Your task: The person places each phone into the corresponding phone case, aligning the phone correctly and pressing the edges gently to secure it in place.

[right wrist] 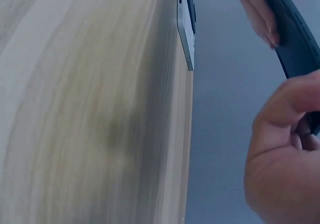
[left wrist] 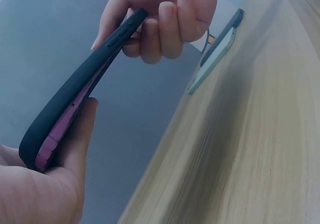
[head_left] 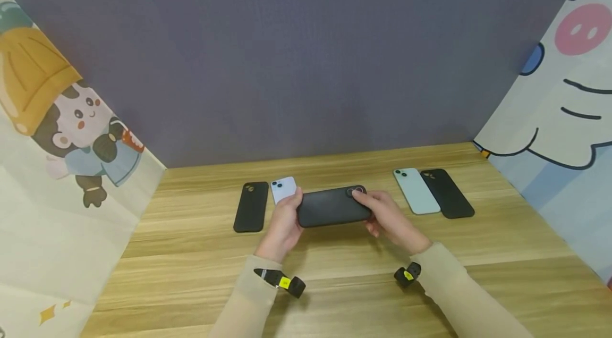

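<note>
A black phone case (head_left: 330, 208) is held level above the table, its back with the camera rings facing up. My left hand (head_left: 282, 221) grips the case's left end, and my right hand (head_left: 386, 216) holds the camera end with the thumb on top beside the rings. In the left wrist view, a pink phone (left wrist: 62, 126) sits inside the case, its edge showing along a gap that is widest at the left hand's end. Fingers of the right hand curl under the far end there. The phone's screen side is hidden.
On the wooden table (head_left: 344, 279), another black case (head_left: 251, 208) and a pale lilac phone (head_left: 285, 189) lie behind the left hand. To the right lie a pale green phone (head_left: 416, 192) and a black case (head_left: 448, 193). A grey panel (head_left: 306, 61) stands behind.
</note>
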